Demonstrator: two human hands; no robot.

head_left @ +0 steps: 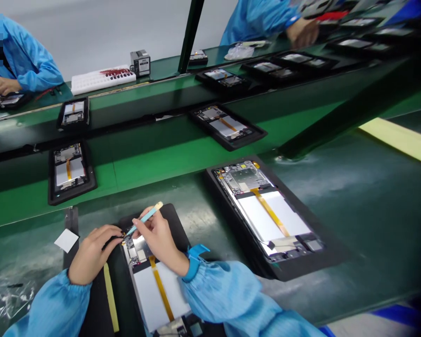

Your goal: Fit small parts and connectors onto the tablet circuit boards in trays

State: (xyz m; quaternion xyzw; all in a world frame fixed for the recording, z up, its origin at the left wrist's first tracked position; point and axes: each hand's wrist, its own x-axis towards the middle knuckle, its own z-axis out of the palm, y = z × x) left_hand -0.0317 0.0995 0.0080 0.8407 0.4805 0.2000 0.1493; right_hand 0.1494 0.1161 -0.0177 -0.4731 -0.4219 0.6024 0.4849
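On the near bench (372, 210), in the head view, the opened tablet (145, 290) lay in a black tray (174, 220), probably for protection. At its far end, the left hand (91, 250) pinched a small dark part (122, 233), perhaps steadying it; the right hand (161, 238) gripped tweezers (145, 218).

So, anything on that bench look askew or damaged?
Nothing looks damaged or spilled. The crumpled clear plastic on the bench at lower left looks like stray wrapping, and the white square near the left hand lies askew, partly over a dark strip. The open tablet shows nothing odd, though the right hand covers part.
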